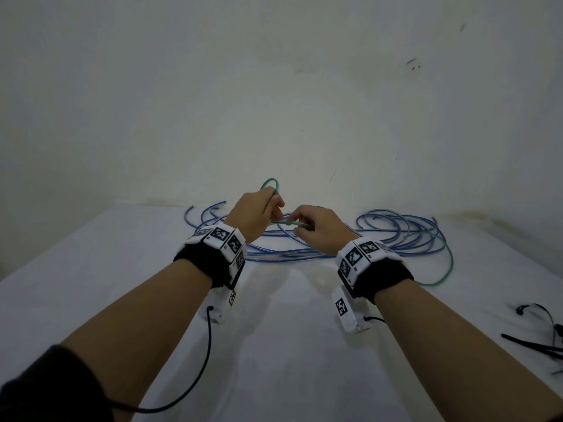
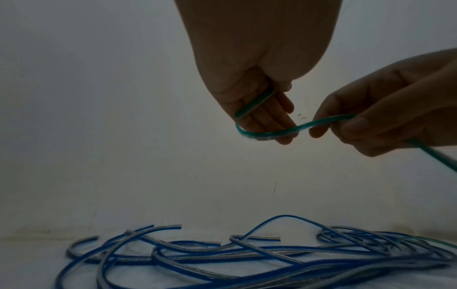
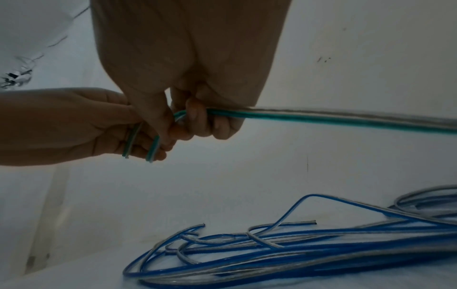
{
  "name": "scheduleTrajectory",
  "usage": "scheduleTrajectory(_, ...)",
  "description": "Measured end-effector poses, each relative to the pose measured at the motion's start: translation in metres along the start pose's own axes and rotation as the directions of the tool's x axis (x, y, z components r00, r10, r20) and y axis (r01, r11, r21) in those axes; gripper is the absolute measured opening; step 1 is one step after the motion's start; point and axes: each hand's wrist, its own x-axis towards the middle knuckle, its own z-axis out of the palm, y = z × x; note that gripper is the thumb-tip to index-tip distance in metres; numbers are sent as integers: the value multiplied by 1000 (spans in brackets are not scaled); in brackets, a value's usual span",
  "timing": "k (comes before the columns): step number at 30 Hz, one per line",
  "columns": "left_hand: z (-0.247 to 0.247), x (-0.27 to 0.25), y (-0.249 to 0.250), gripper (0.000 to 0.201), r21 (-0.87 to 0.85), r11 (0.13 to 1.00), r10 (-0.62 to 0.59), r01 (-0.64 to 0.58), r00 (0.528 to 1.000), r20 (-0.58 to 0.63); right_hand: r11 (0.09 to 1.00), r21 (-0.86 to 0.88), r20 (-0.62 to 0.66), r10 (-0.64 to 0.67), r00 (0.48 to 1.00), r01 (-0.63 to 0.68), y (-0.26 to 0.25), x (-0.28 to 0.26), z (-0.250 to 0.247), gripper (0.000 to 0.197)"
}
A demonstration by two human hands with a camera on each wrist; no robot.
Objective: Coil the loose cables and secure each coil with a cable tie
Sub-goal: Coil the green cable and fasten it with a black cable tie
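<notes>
Both hands are raised above the white table [image 1: 91,269], working one green cable [image 1: 270,181]. My left hand [image 1: 259,213] grips a small loop of it that sticks up past the knuckles. In the left wrist view the green cable [image 2: 267,132] curls round the left fingers [image 2: 269,115] and runs to my right hand [image 2: 371,121]. My right hand [image 1: 316,228] pinches the green cable [image 3: 321,117], which leads off right and trails down to the table. Several loose blue cables [image 1: 396,233] lie tangled behind and below both hands.
Black cable ties [image 1: 536,348] lie at the right edge of the table. A pale wall [image 1: 274,86] stands close behind the blue cables [image 2: 247,254]. Black leads hang from both wrist cameras.
</notes>
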Motion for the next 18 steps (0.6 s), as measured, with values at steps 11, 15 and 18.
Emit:
scheduleTrajectory(11,-9,-7,-12,38,-2,993,-120,121,988,99,953,-244,-276,-247,929,181,-9,11,12,10)
scheduleTrajectory(15,-10,-11,-15,41,-330,907,-211,262,960,184,926,-356,-370,-263,891,126,-5,15,15,10)
scheduleTrajectory(18,-16,-11,-5,44,-435,830,-233,348,926,298,956,-283,-330,-173,928,78,-5,16,16,14)
